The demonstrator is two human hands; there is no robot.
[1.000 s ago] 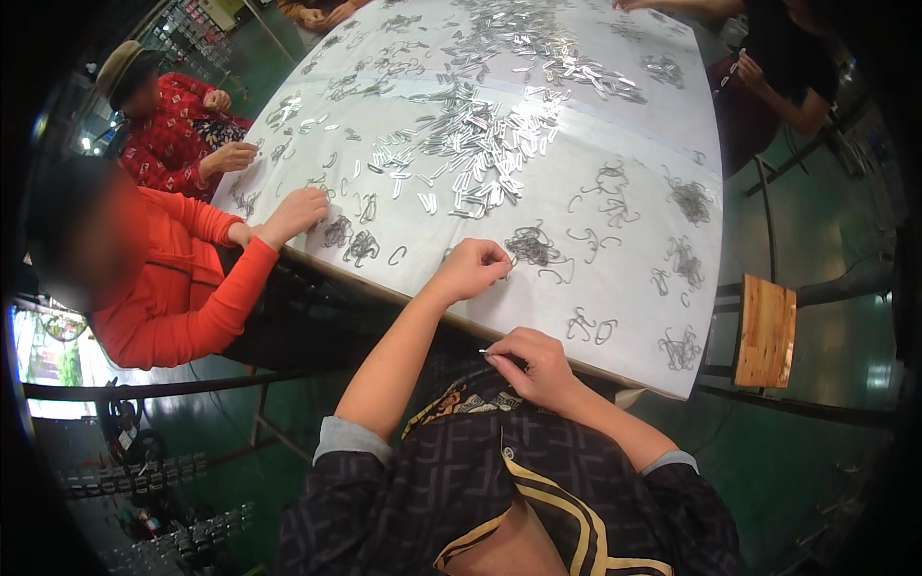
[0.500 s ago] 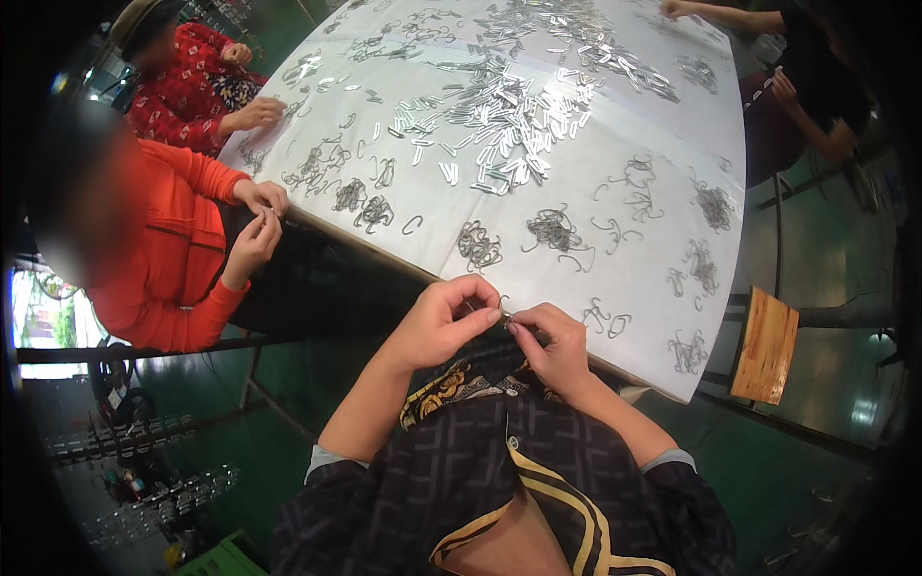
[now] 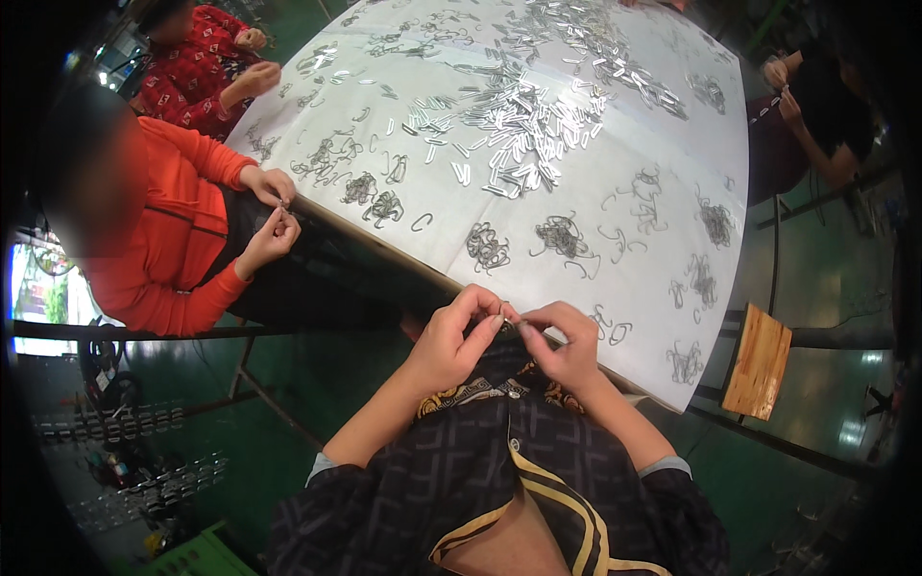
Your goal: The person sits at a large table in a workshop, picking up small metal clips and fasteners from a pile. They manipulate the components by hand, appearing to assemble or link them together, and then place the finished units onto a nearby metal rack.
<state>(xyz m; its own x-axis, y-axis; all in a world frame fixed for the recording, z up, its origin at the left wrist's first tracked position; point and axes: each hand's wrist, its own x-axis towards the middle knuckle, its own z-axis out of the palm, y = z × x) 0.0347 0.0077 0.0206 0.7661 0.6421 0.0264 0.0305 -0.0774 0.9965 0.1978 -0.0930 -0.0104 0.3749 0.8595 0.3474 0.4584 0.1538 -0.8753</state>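
Observation:
Just over the table's near edge, my two hands meet at a small metal piece (image 3: 506, 325) that my fingers mostly cover. My left hand (image 3: 451, 338) is closed, pinching it between thumb and fingers. From the other side my right hand (image 3: 565, 344) grips it, also with thumb and fingertips pressed together. Beyond my hands lie a pile of bent grey metal hooks (image 3: 488, 248) and a second hook pile (image 3: 559, 236). A few loose hooks (image 3: 611, 326) rest beside my right hand.
Many shiny flat metal strips (image 3: 528, 134) are heaped across the middle of the white table (image 3: 432, 197). A person in an orange jacket (image 3: 182, 221) works at the left edge, with another in red (image 3: 197, 72) beyond. A wooden stool (image 3: 759, 363) stands at the right.
My hands have shifted slightly right, still pinching together. The far-right person's hands have come together off the table. The whole view has moved a little.

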